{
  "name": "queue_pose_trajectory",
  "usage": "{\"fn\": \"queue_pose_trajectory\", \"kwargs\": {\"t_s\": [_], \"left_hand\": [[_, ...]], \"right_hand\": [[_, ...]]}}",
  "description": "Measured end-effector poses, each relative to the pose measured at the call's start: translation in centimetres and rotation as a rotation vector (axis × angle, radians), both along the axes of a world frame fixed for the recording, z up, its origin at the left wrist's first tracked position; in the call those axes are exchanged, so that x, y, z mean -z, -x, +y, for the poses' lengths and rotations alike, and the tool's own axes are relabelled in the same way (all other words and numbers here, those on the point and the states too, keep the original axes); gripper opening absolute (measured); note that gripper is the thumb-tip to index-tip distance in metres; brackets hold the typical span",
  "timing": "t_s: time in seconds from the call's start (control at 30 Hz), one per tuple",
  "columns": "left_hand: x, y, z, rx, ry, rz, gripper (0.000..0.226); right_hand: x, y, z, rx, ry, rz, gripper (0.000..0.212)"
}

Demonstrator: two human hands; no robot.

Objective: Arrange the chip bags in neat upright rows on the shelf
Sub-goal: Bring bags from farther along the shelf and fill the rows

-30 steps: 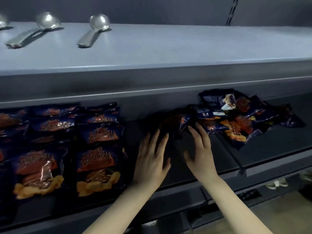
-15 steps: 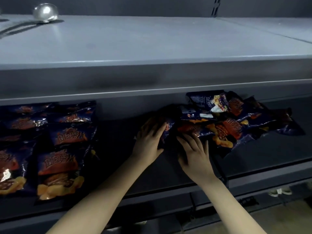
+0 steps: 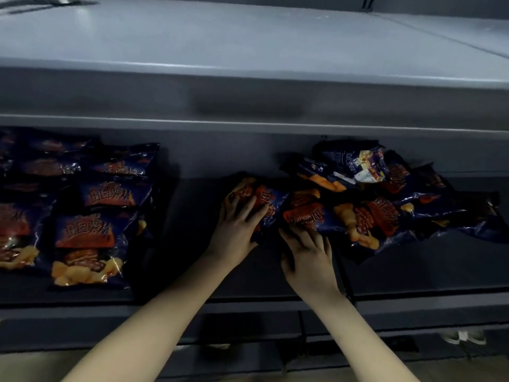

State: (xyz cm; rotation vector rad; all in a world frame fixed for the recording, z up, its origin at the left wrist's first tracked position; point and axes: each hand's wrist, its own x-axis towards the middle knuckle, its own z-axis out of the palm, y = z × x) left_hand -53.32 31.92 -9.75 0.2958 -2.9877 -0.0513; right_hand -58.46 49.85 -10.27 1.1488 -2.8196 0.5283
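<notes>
Rows [image 3: 91,216] stand ordered at the shelf's [image 3: 413,274] left. Left hand [image 3: 237,224] grasps one bag [image 3: 268,206]; right hand [image 3: 308,255] rests fingers spread on the pile's [image 3: 380,205] edge. Picking step; next, carry bag leftward, stand it upright.

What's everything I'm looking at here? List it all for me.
Rows of chip bags: several, exact count unclear; dark blue with orange print; left on the lower shelf.
Heap of chip bags: several, count unclear; same colours; jumbled at right.
Lower shelf: one, dark.
Upper shelf: one, grey, above.
Shoes: pale, on the floor, lower right.
Left hand: on a bag at the heap's left edge.
Right hand: on the neighbouring bag.
</notes>
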Motion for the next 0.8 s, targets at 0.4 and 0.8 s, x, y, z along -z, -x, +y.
{"fn": "queue_pose_trajectory", "kwargs": {"t_s": [0.4, 0.8], "left_hand": [[-4.1, -3.8, -0.4, -0.177, -0.512, 0.622, 0.044], [-6.7, -10.4, -2.3, -0.403, -1.810, 0.846, 0.025]], "right_hand": [[-3.5, 2.1, -0.1, -0.137, 0.119, -0.049, 0.042], [-6.8, 1.4, -5.9, -0.125, 0.686, -1.409, 0.022]]}}
